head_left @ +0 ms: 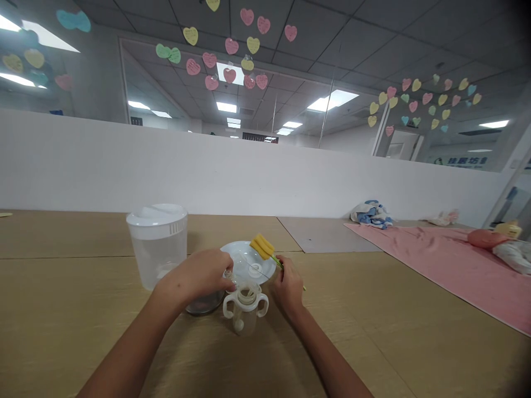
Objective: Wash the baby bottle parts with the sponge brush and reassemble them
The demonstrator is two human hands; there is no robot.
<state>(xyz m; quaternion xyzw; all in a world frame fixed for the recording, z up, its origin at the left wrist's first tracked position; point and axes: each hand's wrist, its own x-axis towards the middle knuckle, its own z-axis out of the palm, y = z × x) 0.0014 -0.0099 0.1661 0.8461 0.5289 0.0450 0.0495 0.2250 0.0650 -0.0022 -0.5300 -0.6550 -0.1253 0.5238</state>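
Note:
My right hand (289, 284) is closed around the green handle of a bottle brush with a yellow sponge head (262, 246), which points up and left over a white plate (232, 251). A small white ring-like part lies on that plate. Between finger and thumb, my left hand (209, 270) pinches a small clear piece (229, 282); its exact kind is hard to make out. Just below both hands stands a clear baby bottle (245, 309), upright, without a lid, with a white two-handled collar. Under my left wrist, a dark round dish (206, 304) is partly covered.
A translucent plastic bucket with a white lid (157, 243) stands at the left, close to my left forearm. At the right, a pink cloth (418, 260) covers the table, with a crumpled blue-and-white cloth (371, 214) at its back edge. A white wall (232, 177) rises behind.

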